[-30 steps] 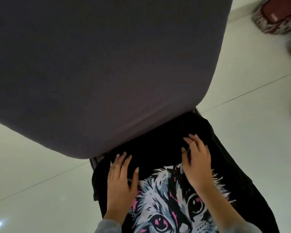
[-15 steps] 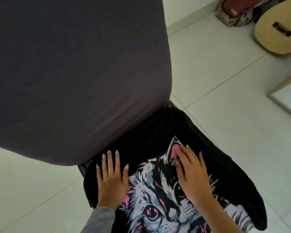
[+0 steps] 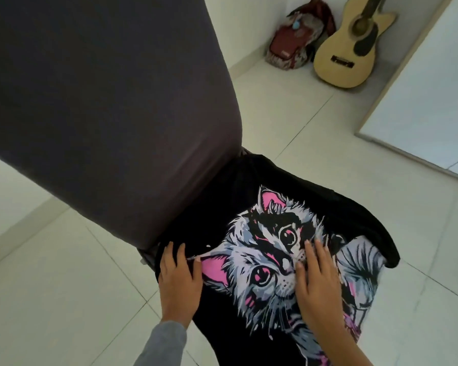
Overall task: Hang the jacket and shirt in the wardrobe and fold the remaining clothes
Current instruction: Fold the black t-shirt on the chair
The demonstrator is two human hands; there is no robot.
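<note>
A black T-shirt [image 3: 249,196] with a cat print is lying spread over the seat of a grey-covered chair [image 3: 103,101], its edges hanging off the sides. Both hands are lying flat on it with fingers straight, gripping nothing. The left hand [image 3: 179,281] is pressing near the shirt's left edge, and the right hand [image 3: 319,283] is resting on the cat's face. They are probably smoothing the cloth so the coming folds turn out even.

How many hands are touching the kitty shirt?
2. The left hand lies flat on the left edge of the black cat T-shirt, beside the pink ear. The right hand lies flat on the cat's face, by its nose. None seem hidden.
</note>
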